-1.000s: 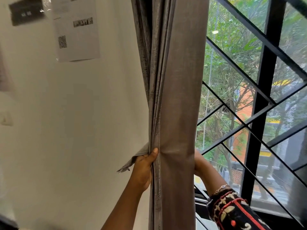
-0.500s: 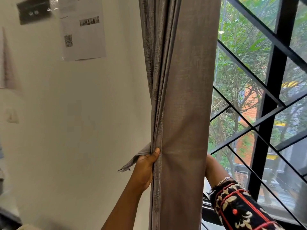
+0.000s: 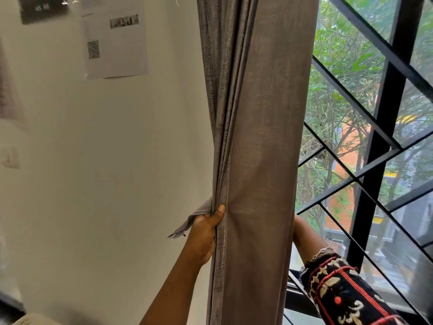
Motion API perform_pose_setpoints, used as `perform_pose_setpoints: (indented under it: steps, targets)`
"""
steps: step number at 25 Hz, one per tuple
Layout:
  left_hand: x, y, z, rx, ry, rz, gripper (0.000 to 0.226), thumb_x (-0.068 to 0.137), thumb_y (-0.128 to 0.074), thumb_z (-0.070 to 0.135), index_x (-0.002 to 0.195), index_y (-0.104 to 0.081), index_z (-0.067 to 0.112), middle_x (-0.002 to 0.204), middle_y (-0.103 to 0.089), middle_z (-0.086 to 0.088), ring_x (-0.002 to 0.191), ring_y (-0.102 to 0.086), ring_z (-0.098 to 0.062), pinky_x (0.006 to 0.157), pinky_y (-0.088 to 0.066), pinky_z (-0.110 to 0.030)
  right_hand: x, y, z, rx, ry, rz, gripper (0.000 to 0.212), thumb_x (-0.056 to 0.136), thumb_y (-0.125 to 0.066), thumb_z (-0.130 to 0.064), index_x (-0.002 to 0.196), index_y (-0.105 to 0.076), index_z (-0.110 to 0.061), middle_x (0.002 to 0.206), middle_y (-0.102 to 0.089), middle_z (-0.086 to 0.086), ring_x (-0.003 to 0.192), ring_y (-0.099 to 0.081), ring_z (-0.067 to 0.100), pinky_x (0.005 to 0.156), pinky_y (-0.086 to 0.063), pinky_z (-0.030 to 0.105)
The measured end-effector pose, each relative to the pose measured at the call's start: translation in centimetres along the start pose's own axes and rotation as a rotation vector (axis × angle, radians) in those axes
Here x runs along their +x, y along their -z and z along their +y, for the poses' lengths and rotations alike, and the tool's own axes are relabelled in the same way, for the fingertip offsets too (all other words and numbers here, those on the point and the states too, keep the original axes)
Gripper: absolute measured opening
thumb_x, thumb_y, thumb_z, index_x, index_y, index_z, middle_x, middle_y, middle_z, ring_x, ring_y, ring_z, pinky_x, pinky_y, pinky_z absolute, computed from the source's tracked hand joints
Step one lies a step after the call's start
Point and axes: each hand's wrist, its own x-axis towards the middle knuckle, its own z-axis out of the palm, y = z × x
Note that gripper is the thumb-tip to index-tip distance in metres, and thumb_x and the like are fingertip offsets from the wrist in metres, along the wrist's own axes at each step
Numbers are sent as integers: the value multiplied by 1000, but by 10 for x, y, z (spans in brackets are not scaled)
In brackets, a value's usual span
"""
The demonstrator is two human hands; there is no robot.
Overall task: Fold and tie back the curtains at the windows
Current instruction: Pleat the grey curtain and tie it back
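Note:
A grey-brown curtain (image 3: 262, 137) hangs gathered into a flat vertical bundle between the wall and the window. My left hand (image 3: 206, 231) grips the stacked folds at the bundle's left edge, with the thumb pressed on the front and the fingers behind. A grey strip of fabric (image 3: 187, 225) sticks out to the left from this hand. My right hand (image 3: 301, 231) reaches behind the curtain's right edge. Only its wrist shows, with a bracelet and an embroidered sleeve, and its fingers are hidden by the cloth.
A black diagonal metal window grille (image 3: 384, 127) stands just right of the curtain, with trees and buildings outside. On the cream wall (image 3: 93, 184) to the left hang a printed paper (image 3: 114, 38) and a dark sign (image 3: 42, 8). A wall switch (image 3: 10, 158) sits at the far left.
The view has shifted, so the curtain sits further right in frame. My left hand keeps the same grip, and my right forearm stays behind the curtain's right edge.

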Motion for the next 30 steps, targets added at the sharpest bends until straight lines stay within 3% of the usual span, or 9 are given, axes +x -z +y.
perform_pose_setpoints:
  steps: [5,8,11,13,16,18,24,26,30]
  targets:
    - [-7,-9,-7,309,-89,144,33,93,-48,22,125,-52,16,112,-63,-1,102,-62,-15,85,-50,-22,-3,2,-3,-212,226,67,44,94,-35,10,57,-39,-13,64,-33,3,57,-28,11,43,-35,10]
    - [-10,-21,-16,476,-147,242,41,95,-45,25,134,-44,12,119,-55,-1,117,-52,-21,87,-38,-20,8,8,2,-378,310,233,32,95,-43,-5,63,-39,-6,62,-38,4,57,-30,11,51,-30,23]
    - [-15,-30,-23,540,-248,293,34,95,-46,20,128,-47,15,115,-54,-1,102,-57,-14,74,-36,-3,9,12,7,-470,247,318,31,94,-42,-10,64,-36,-5,59,-35,4,57,-32,15,55,-28,28]
    - [-18,-35,-26,553,-291,286,25,94,-47,17,119,-48,21,115,-56,0,94,-57,-6,69,-35,5,0,8,5,-294,205,248,39,96,-39,-2,58,-35,-8,62,-32,5,59,-30,16,61,-31,28]
    - [-24,-36,-36,722,-380,176,35,96,-36,34,131,-40,38,126,-43,23,120,-46,-2,84,-29,6,-13,9,9,35,181,84,37,95,-35,8,66,-45,-13,63,-33,4,56,-28,14,53,-26,22]
    - [-26,-36,-38,736,-636,180,37,91,-35,53,128,-36,55,131,-45,24,124,-45,-1,99,-32,-3,-11,3,18,104,105,57,34,96,-37,4,69,-52,-8,62,-39,8,55,-34,18,54,-30,25]
    - [-29,-37,-45,1142,-981,309,42,92,-32,56,129,-47,40,125,-41,4,116,-39,-19,104,-27,-22,-3,-3,17,327,39,158,27,95,-40,-2,109,-60,10,88,-55,16,86,-54,30,87,-47,43]
    - [-26,-29,-56,1461,-1291,236,43,96,-37,45,133,-41,24,128,-39,-3,113,-40,-23,97,-30,-29,-10,-16,17,477,180,401,23,97,-37,-1,104,-58,-6,103,-59,21,102,-56,37,106,-36,49]
    - [-17,-30,-52,1665,-1712,32,55,95,-46,37,145,-28,23,145,-34,3,136,-28,-24,102,-30,-47,6,-82,26,250,682,913,38,96,-45,-27,129,-38,-9,138,-44,22,127,-44,40,102,-41,53]
